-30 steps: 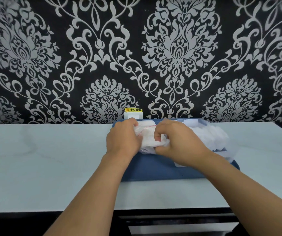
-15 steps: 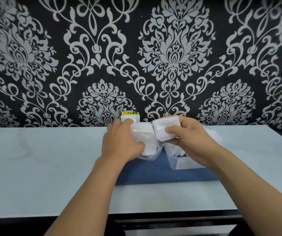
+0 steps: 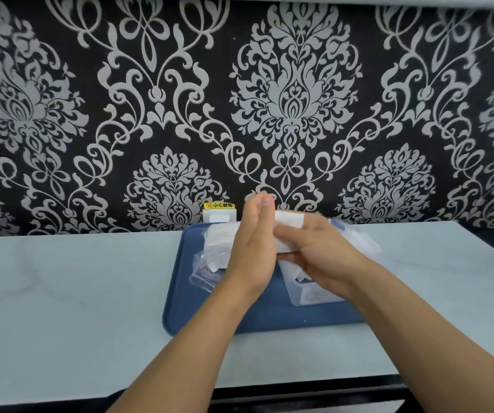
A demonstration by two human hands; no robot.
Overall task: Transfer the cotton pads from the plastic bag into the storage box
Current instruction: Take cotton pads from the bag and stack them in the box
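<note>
A stack of white cotton pads (image 3: 288, 223) is held above the clear storage box (image 3: 305, 289), pinched by the right hand (image 3: 318, 248), fingers curled round it. The left hand (image 3: 251, 245) presses flat against the stack's left side, fingers straight. The plastic bag (image 3: 210, 263) lies left of the box on the blue tray (image 3: 198, 308), on a pale table (image 3: 61, 293).

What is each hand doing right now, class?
Left hand: open, straight fingers pressed against the stack of cotton pads.
Right hand: holding the stack of cotton pads.
</note>
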